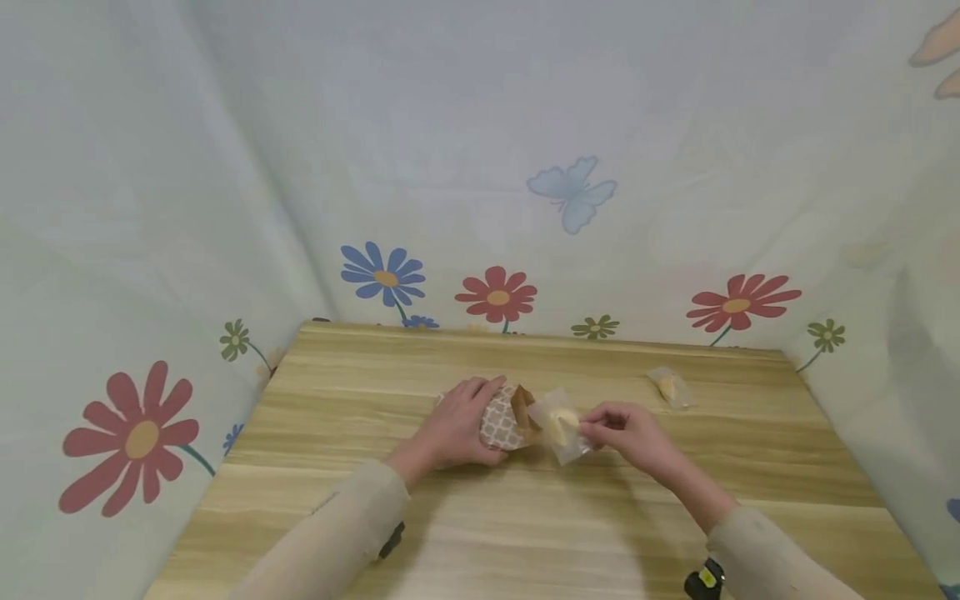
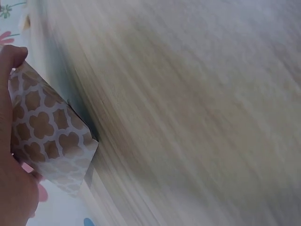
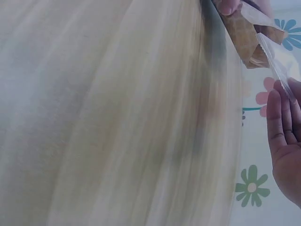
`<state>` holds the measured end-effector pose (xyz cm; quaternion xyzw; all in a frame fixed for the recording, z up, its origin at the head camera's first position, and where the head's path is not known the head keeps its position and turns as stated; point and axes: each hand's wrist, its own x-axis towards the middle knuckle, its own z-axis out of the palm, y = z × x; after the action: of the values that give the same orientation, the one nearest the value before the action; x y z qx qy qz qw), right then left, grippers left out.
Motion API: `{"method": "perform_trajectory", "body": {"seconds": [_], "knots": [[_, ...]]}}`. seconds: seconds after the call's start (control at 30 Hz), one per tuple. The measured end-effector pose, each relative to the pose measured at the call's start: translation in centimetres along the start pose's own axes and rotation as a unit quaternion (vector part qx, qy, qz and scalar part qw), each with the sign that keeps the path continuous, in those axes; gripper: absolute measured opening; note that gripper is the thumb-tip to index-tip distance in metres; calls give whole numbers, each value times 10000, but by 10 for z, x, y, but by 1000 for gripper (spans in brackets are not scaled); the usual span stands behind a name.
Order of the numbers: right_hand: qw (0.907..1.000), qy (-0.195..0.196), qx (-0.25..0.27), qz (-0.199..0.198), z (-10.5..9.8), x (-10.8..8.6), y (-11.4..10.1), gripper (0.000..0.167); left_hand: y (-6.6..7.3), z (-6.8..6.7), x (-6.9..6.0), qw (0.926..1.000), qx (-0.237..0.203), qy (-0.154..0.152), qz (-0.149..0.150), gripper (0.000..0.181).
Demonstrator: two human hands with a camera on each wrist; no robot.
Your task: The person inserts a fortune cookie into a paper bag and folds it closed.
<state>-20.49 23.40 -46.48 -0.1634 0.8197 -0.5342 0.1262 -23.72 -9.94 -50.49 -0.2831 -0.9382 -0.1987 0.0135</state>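
A patterned brown and white paper bag (image 1: 501,419) lies on its side, its brown open mouth facing right. My left hand (image 1: 459,423) grips it from the left, fingers over the top and thumb at the near side; in the left wrist view the hand (image 2: 14,136) holds the bag (image 2: 44,129). With thumb and fingertips my right hand (image 1: 633,433) pinches the right edge of a clear packet (image 1: 561,423) with something pale yellow inside. The packet's left edge is at the bag's mouth. In the right wrist view the hand (image 3: 289,136) holds the packet (image 3: 281,59) beside the bag (image 3: 242,35).
Another small clear packet (image 1: 670,387) with yellowish contents lies on the wooden table (image 1: 525,533), toward the back right. A curtain (image 1: 465,125) printed with flowers and a butterfly surrounds the table's back and sides.
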Motion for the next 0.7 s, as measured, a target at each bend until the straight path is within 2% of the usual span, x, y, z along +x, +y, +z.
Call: {"method": "perform_trajectory", "body": {"seconds": [0.33, 0.53, 0.7], "knots": [[9989, 51, -437, -178, 5, 23, -10, 17, 9, 4, 3, 9998, 87, 180, 93, 121], [9983, 361, -435, -156, 12, 31, -14, 16, 12, 9, 4, 9993, 134, 317, 133, 121], [9970, 626, -346, -291, 22, 34, -12, 13, 13, 15, 3, 9984, 228, 488, 143, 122]]}}
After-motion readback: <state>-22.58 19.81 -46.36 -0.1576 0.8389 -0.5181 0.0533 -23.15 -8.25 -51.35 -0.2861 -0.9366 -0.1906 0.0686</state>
